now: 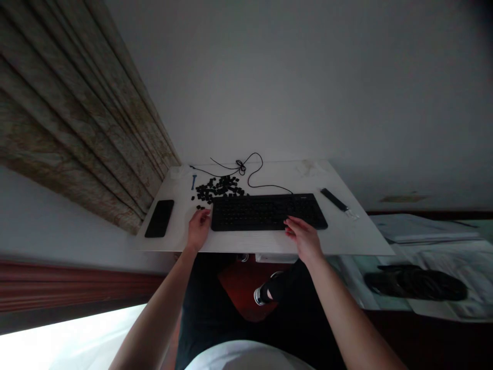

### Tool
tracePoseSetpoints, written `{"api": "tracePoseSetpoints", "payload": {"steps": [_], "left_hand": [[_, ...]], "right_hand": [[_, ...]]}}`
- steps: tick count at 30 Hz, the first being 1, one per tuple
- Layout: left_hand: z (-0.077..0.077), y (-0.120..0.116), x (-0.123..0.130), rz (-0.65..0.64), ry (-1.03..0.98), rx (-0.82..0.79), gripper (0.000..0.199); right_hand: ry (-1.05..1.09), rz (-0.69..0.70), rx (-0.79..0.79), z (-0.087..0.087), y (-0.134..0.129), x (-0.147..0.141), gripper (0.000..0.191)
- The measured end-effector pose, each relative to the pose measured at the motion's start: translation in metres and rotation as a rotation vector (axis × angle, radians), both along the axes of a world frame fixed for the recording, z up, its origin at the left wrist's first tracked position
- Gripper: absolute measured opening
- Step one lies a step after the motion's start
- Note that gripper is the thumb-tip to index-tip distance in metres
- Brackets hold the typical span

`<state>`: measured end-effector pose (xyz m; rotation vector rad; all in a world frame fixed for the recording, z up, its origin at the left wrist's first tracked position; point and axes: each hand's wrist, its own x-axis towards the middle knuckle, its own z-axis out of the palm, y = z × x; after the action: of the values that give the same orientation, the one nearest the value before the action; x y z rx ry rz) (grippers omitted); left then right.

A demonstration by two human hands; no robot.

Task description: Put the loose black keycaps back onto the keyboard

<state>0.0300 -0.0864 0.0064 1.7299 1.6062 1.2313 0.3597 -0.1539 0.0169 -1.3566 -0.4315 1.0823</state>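
Observation:
A black keyboard lies lengthwise on the white table, with its cable leading off the back edge. Beside its left end rests my left hand, fingers curled together; whether they hold anything is hidden. Over the lower right part of the keys, my right hand has thumb and fingers pinched. A small dark spot shows at those fingertips, too small to name. Behind the keyboard's left half, many loose black keycaps are heaped and scattered, a few of them close to my left hand.
On the table, a phone lies at left and a small blue tool behind it. A black-handled tool with wire loops lies at right. The bundled cable is near the wall. Curtains hang at left.

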Motion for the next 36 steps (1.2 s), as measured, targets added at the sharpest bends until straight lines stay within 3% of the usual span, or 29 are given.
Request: {"api": "tracePoseSetpoints", "payload": {"steps": [12,21,29,36], "left_hand": [[-0.003,-0.002,-0.003,-0.052,0.026,-0.067,0.022],[-0.003,-0.003,-0.002,-0.067,0.058,-0.036,0.020],[0.005,-0.008,0.011,-0.102,0.248,0.168,0.019],[0.009,-0.027,0.064,-0.268,0.414,0.265,0.022]], "right_hand": [[-0.031,0.002,-0.017,0.002,-0.006,0.017,0.046],[-0.189,0.027,-0.008,-0.002,-0.007,0.019,0.042],[-0.438,0.352,-0.055,0.004,0.018,0.019,0.024],[-0.431,0.464,-0.168,0.005,0.043,0.025,0.011]]}}
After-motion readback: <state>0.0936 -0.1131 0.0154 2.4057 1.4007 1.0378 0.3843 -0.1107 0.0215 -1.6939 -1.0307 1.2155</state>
